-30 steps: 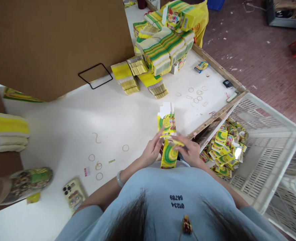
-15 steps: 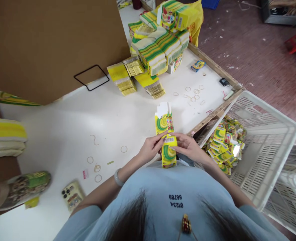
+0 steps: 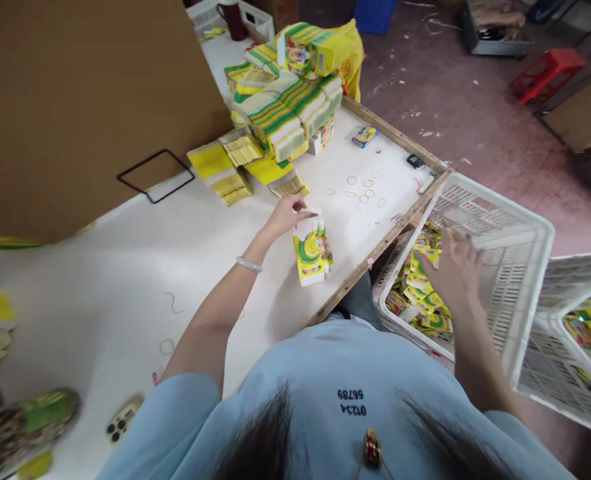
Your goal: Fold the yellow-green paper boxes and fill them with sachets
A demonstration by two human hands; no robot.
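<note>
On the white table in front of me stand small yellow-and-green cartons [image 3: 310,257] side by side, with white flaps sticking up at their far end. My left hand [image 3: 286,217] reaches over from the left, its thumb and fingers closed in a pinch at the white flap of one carton. Over the white plastic crate [image 3: 540,267] on the right, my right hand [image 3: 453,267] is spread and slightly blurred, with nothing in it. Below it lie many filled small cartons [image 3: 420,287] in the crate.
Bundles of flat yellow-green cartons [image 3: 280,113] are piled at the back. Rubber bands [image 3: 365,193] and a blue box [image 3: 364,136] lie nearby. A large brown cardboard sheet [image 3: 90,100] stands left. A wooden rim [image 3: 380,247] edges the table; a second crate [image 3: 565,320] stands at far right.
My hands have parted: the left moved forward to the cartons on the table, the right moved right over the crate. The carton held between them is no longer in either hand. The view shifted right.
</note>
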